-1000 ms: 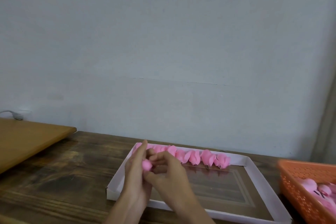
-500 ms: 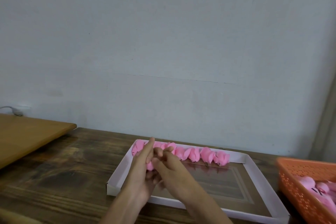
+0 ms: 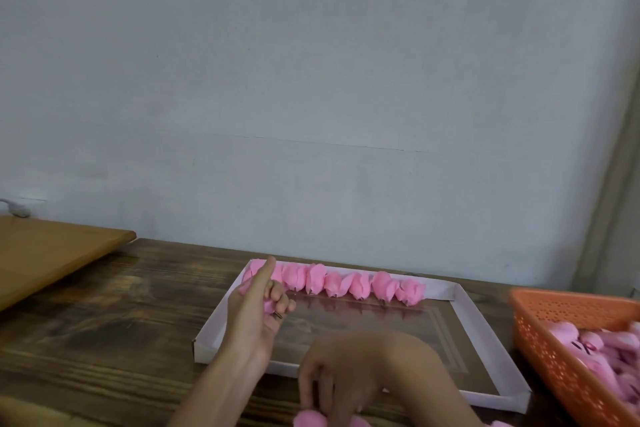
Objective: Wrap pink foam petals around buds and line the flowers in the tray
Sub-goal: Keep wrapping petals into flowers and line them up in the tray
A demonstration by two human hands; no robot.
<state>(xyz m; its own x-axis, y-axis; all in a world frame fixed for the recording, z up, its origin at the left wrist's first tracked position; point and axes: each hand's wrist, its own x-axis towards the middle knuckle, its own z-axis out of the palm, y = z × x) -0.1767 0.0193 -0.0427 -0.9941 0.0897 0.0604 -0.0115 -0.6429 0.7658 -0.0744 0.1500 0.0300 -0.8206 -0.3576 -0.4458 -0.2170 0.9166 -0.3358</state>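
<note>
A shallow white tray [image 3: 478, 326] lies on the dark wooden table, with a row of pink foam flowers [image 3: 349, 282] lined along its far wall. My left hand [image 3: 254, 312] hovers over the tray's left part and holds a pink flower [image 3: 268, 306] in its curled fingers, index finger pointing up. My right hand [image 3: 356, 374] is low at the tray's near edge, fingers pointing down onto pink foam pieces [image 3: 310, 420] at the bottom of the view. Whether it grips one is unclear.
An orange perforated basket [image 3: 554, 350] with several pink foam pieces [image 3: 609, 357] stands at the right. A lighter wooden board [image 3: 52, 253] lies at the left. A pale wall rises behind the table.
My hands have separated. The right hand dropped away from the flower toward the near edge and the foam pieces, while the left hand keeps the flower over the tray.
</note>
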